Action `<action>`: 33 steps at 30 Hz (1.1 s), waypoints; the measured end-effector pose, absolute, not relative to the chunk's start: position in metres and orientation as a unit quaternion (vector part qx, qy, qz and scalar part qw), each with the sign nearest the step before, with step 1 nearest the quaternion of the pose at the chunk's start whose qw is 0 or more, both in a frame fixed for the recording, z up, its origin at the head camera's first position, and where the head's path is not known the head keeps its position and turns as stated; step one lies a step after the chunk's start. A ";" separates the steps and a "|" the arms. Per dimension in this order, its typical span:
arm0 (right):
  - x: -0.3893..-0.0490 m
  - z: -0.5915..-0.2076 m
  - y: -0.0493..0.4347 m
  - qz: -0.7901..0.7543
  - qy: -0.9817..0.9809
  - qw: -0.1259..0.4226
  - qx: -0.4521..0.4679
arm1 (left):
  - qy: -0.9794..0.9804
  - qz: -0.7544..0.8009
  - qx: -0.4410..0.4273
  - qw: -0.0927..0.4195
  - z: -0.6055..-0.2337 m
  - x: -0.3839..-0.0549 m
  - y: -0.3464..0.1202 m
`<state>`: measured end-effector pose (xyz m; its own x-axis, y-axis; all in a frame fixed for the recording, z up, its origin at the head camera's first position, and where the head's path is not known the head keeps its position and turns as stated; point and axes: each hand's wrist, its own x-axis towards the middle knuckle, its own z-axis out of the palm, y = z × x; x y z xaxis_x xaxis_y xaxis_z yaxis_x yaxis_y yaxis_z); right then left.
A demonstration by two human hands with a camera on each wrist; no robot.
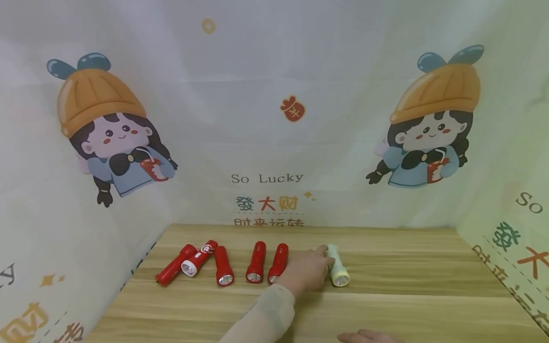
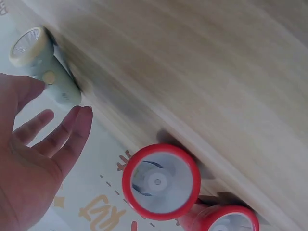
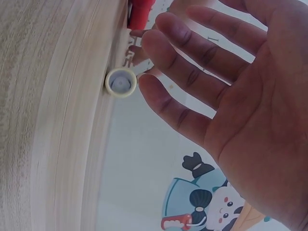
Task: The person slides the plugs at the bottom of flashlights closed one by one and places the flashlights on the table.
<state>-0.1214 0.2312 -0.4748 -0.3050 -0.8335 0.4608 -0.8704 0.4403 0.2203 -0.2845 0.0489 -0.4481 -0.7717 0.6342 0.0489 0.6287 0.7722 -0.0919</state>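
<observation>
My left hand [image 1: 310, 270] reaches to the pale green flashlight [image 1: 337, 267], which lies on the table with its cream-rimmed lens toward me. In the left wrist view the thumb of the left hand [image 2: 41, 144] is at the round switch of this flashlight [image 2: 57, 82], and the other fingers are spread beside its tail; contact is hard to tell. Only part of my right hand [image 1: 366, 336] shows at the bottom edge of the head view. The right wrist view has the right hand [image 3: 240, 106] with loose, extended fingers and nothing in them.
Left of my left hand lie several red flashlights: one [image 1: 279, 262] by the wrist, another [image 1: 256, 262] beside it, a third [image 1: 224, 267] further left. A red and white flashlight [image 1: 199, 258] lies against a red one [image 1: 175, 267]. Printed cloth [image 1: 343, 200] surrounds the wooden table [image 1: 407, 267].
</observation>
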 end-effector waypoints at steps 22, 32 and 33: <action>-0.125 -0.482 0.228 0.059 -0.753 0.363 0.546 | -0.953 0.014 -0.300 0.033 -0.450 -0.281 0.056; -0.125 -0.479 0.226 0.060 -0.751 0.361 0.550 | -0.960 0.019 -0.274 0.046 -0.451 -0.281 0.055; -0.125 -0.478 0.226 0.054 -0.749 0.362 0.553 | -0.962 0.016 -0.269 0.053 -0.451 -0.281 0.055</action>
